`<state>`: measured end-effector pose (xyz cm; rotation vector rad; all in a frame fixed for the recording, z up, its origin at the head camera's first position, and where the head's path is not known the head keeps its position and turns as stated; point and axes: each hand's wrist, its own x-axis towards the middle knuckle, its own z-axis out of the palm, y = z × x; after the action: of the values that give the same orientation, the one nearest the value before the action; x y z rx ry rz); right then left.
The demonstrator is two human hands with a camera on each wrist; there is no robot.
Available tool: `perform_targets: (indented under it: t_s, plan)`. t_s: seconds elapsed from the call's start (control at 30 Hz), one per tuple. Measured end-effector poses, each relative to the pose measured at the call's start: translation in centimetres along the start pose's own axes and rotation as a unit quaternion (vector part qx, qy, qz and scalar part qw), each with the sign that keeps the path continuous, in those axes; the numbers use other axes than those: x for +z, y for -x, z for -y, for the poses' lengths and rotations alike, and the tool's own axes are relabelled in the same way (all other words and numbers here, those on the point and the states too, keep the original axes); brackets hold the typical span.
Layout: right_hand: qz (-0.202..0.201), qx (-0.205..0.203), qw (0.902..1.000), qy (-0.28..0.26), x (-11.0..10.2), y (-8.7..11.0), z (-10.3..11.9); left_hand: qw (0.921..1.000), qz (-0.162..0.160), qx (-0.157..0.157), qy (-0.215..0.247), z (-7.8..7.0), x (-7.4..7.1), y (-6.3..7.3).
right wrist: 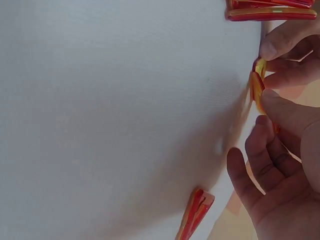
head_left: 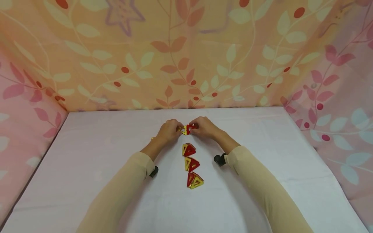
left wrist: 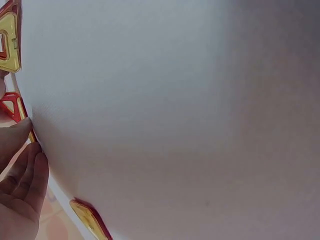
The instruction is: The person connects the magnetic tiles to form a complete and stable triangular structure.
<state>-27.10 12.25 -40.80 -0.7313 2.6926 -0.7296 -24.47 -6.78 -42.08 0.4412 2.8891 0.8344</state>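
At the far middle of the table, my left hand (head_left: 170, 131) pinches a yellow triangular frame tile (head_left: 184, 130) between thumb and fingers. From the other side, my right hand (head_left: 205, 127) pinches a red triangular frame tile (head_left: 190, 128). The two tiles meet edge to edge between the hands. In the right wrist view the thumb and forefinger of the right hand (right wrist: 280, 165) grip the tile edge, the other fingers spread apart. Nearer the body, red and yellow triangular tiles form three small groups: a far one (head_left: 189, 149), a middle one (head_left: 192, 164) and a near one (head_left: 195, 180).
A bit of another yellow piece (head_left: 152, 138) shows beside the left wrist, mostly hidden by the arm. The white-covered table (head_left: 102, 155) is bordered by a patterned curtain (head_left: 186, 64) at the back and sides. Black wrist cameras (head_left: 220, 160) hang at both cuffs.
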Motion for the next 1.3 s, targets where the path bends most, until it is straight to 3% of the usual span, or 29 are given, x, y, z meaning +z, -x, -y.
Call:
perform_targets:
  t_s: [0.53,1.3]
  plan:
    - [0.002,0.031,0.9981,-0.054,-0.10,-0.39,0.12,0.9999,0.008,-0.010,0.004,-0.23,-0.06,0.03]
    - [-0.011,0.017,0.9958,-0.089,0.45,-0.67,-0.19,1.0000,-0.002,0.001,-0.009,0.14,0.21,0.05]
